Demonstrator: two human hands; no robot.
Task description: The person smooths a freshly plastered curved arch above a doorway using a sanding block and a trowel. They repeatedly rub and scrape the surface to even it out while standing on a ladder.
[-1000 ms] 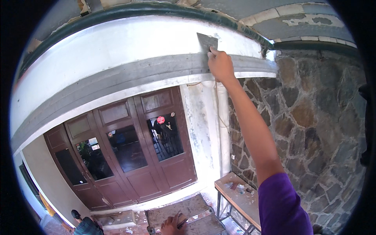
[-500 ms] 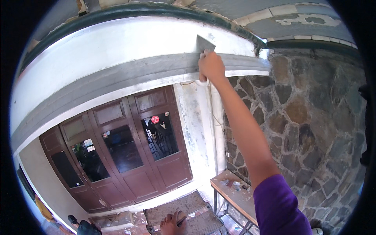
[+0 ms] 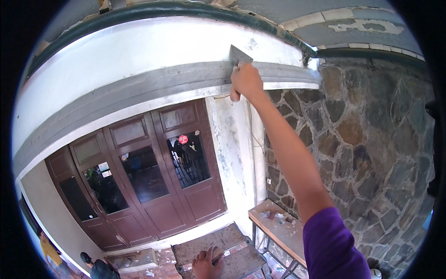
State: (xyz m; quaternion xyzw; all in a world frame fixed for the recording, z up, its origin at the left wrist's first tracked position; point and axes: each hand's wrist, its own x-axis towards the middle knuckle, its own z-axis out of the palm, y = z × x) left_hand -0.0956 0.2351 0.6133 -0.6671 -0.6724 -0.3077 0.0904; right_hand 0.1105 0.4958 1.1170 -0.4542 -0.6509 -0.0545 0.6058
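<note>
High on the building front, my right hand is closed around the handle of a putty knife. Its wide grey blade lies against the white wall band, just over the grey ledge. The handle end sticks out below my fist. Far lower, in front of a dark worn platform, my left hand is closed. A small dark thing shows at its fingers, too small to name.
Brown panelled doors with glass stand below the ledge. A stone wall rises at right. Scraps litter a narrow table. A green pipe runs along the top. Two people are at lower left.
My right hand and the putty knife have shifted slightly left and a little down along the wall. My left hand has risen slightly in view, still closed.
</note>
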